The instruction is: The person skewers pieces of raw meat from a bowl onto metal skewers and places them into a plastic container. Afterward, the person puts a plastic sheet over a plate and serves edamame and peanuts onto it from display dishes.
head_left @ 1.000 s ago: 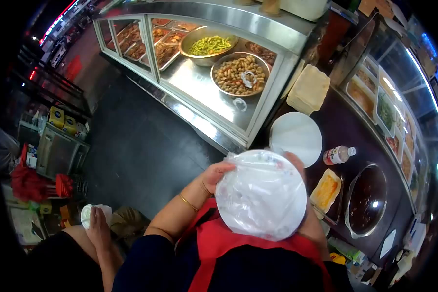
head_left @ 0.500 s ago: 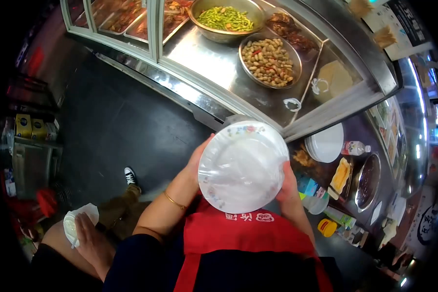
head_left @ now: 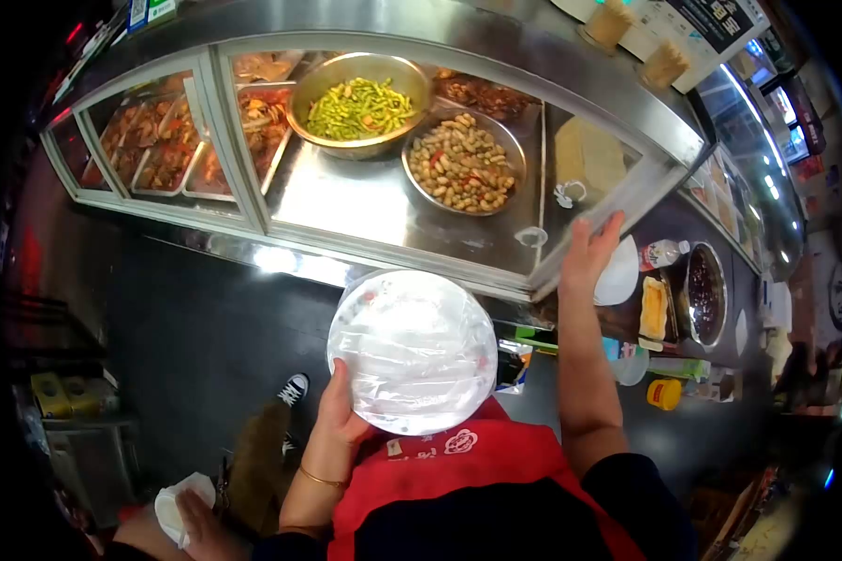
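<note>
My left hand [head_left: 342, 409] grips the left rim of a round white plate [head_left: 413, 351] with a faint floral edge, its thumb over the top. Clear, wrinkled plastic film covers the plate's face. My right hand [head_left: 589, 252] is stretched forward at the right end of the glass display case [head_left: 393, 257], fingers apart and nothing in them. Whether it touches the case frame I cannot tell. Inside the case stand a metal bowl of peanuts [head_left: 463, 168] and a larger metal bowl of green edamame pods [head_left: 360, 110].
Right of the case are white plates [head_left: 617, 271], a bottle [head_left: 662, 253], a tray of yellow food [head_left: 654, 311] and a bowl of dark food [head_left: 705, 294]. A yellow-lidded jar [head_left: 664, 394] sits lower. At lower left, another person's hand [head_left: 206, 528] holds a white container [head_left: 182, 505].
My right hand has let go of the plate and reached forward right to the case's end. The plate, now in my left hand alone, has shifted left. My view has turned toward the case.
</note>
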{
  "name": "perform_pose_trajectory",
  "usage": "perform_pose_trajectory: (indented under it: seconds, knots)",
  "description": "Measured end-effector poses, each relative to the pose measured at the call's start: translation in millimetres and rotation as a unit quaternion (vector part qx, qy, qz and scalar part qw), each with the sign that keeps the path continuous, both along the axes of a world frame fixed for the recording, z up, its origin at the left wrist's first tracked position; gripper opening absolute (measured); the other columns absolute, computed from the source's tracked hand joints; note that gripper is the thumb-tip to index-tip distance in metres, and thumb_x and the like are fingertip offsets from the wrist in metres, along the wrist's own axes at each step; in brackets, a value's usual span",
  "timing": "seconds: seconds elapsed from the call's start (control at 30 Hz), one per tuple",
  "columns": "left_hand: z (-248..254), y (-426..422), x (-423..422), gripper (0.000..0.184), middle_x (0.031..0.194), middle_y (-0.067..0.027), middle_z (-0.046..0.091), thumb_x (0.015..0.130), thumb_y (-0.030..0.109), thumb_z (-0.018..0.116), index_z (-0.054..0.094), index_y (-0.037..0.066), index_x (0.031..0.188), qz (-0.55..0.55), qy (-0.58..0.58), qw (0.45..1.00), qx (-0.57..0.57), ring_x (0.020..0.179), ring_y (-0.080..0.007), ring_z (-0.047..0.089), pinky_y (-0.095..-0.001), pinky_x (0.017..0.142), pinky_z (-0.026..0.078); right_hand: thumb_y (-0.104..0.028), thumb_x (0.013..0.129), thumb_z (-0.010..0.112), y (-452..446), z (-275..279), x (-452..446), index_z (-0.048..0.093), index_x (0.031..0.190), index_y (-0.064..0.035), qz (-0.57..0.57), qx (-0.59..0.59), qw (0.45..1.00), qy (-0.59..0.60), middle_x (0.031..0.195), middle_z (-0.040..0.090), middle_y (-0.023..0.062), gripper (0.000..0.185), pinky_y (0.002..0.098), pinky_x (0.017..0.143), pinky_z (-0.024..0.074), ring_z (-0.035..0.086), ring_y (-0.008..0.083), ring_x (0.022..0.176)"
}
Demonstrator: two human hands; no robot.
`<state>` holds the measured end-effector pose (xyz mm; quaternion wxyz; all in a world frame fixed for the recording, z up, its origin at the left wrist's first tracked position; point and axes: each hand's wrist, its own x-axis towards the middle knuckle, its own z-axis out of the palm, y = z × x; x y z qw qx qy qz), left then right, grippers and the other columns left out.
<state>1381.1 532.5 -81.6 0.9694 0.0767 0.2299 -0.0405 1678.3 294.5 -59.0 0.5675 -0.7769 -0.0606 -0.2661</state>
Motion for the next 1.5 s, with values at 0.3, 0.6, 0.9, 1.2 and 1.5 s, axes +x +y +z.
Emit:
perform_pose_trajectory:
  seconds: [0.3, 0.6, 0.9, 1.2, 1.5]
  knots:
    - [-34.8, 77.3, 3.1, 0.060, 0.136, -0.0136, 0.044, 0.091, 0.034, 0.056, 0.033, 0.005, 0.138, 0.093, 0.074, 0.991, 0.064, 0.123, -0.0318, 0.045, -0.0492, 0.103, 0.037, -0.007, 0.082, 0.058, 52.7, 0.8, 54.4, 0.039, 0.120, 0.0073, -0.220, 0.141, 0.965, -0.007, 0.116, 0.042, 0.0187, 0.045, 0.0346, 0.085, 0.0411, 0.047, 0.0247, 0.097]
    - [-3.4, 122.9, 43.9, 0.068, 0.141, -0.0147, 0.038, 0.093, 0.050, 0.044, 0.029, 0.005, 0.141, 0.082, 0.072, 0.991, 0.075, 0.127, -0.0331, 0.040, -0.0499, 0.105, 0.033, 0.004, 0.070, 0.059, 282.7, 1.7, -37.0, 0.033, 0.132, 0.0015, 0.167, -0.078, 0.981, -0.052, 0.124, 0.042, 0.0177, 0.067, 0.0383, 0.095, 0.0376, 0.043, 0.0274, 0.111]
    - [-28.2, 153.6, 98.7, 0.061, 0.138, -0.0126, 0.042, 0.096, 0.048, 0.039, 0.033, 0.006, 0.139, 0.048, 0.122, 0.991, 0.007, 0.126, -0.0311, 0.042, -0.0476, 0.104, 0.035, -0.005, 0.072, 0.067, 265.2, -8.6, -25.5, 0.062, 0.109, -0.0062, 0.590, -0.271, 0.760, -0.001, 0.111, 0.061, 0.0113, 0.037, 0.0388, 0.090, 0.0442, 0.056, 0.0293, 0.103]
    - [-23.0, 174.7, 112.0, 0.056, 0.132, -0.0153, 0.047, 0.090, 0.024, 0.059, 0.034, 0.003, 0.136, 0.086, 0.113, 0.990, 0.015, 0.120, -0.0312, 0.047, -0.0504, 0.100, 0.040, -0.004, 0.079, 0.065, 380.4, -131.1, 232.4, 0.055, 0.117, -0.0003, 0.284, -0.155, 0.854, 0.408, 0.119, 0.056, 0.0135, 0.039, 0.0337, 0.092, 0.0437, 0.055, 0.0210, 0.106]
    - [-24.9, 164.5, 123.6, 0.067, 0.135, -0.0126, 0.045, 0.087, 0.037, 0.062, 0.033, 0.004, 0.138, 0.114, 0.147, 0.982, -0.021, 0.123, -0.0312, 0.044, -0.0486, 0.103, 0.037, -0.008, 0.076, 0.068, 398.3, -165.9, 244.6, 0.053, 0.119, -0.0016, 0.352, -0.210, 0.814, 0.412, 0.121, 0.055, 0.0147, 0.046, 0.0348, 0.093, 0.0429, 0.054, 0.0227, 0.108]
